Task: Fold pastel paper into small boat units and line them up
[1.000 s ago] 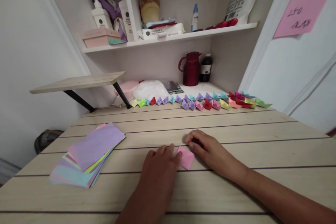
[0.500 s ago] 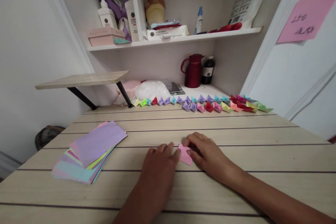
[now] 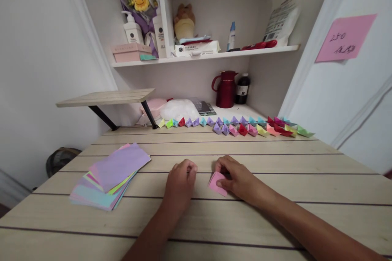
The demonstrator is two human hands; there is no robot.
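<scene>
Pink folded paper (image 3: 217, 183) was pinched between thumb and fingers of the right hand (image 3: 237, 176), near the middle of the bench (image 3: 214, 230). The left hand (image 3: 180, 181) was apart from it, fingers curled inward, how tightly I could not tell. Coloured sheets (image 3: 121, 167) lay farther left; paper boats (image 3: 252, 130) lined the back.

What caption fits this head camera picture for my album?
A right hand holds folded pink paper in front of little paper boats.
</scene>
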